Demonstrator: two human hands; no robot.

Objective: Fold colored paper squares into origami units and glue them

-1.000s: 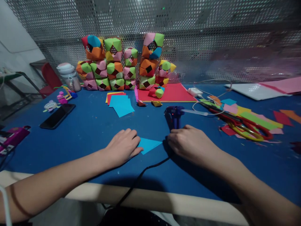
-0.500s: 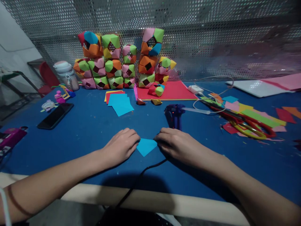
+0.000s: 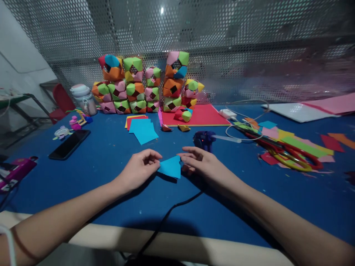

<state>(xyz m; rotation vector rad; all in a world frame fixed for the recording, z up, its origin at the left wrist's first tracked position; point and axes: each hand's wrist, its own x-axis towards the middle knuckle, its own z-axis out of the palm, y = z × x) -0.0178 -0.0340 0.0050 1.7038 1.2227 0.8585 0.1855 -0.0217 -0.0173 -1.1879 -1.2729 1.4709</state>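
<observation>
A folded piece of blue paper (image 3: 171, 168) is lifted slightly above the table, its shadow below it. My left hand (image 3: 140, 166) pinches its left corner between thumb and fingers. At the paper's right edge is my right hand (image 3: 201, 160), fingers apart, with fingertips close to or touching the edge. Just beyond my right hand stands a dark blue glue gun (image 3: 203, 138) with a clear glue stick in its back and a small red light on. Its black cord (image 3: 177, 205) runs toward me over the table's front edge.
Stacked folded-paper blocks (image 3: 135, 92) stand at the back. Before them lie blue paper squares (image 3: 142, 131) and red sheets (image 3: 206, 114). Scissors (image 3: 294, 155) rest among paper scraps (image 3: 305, 142) at right. A phone (image 3: 69, 144) and a bottle (image 3: 83, 99) are at left.
The blue paper has been raised off the table and turned, its point now to the left. My right hand's fingers have spread; my left hand now pinches the corner. The view tilted up slightly.
</observation>
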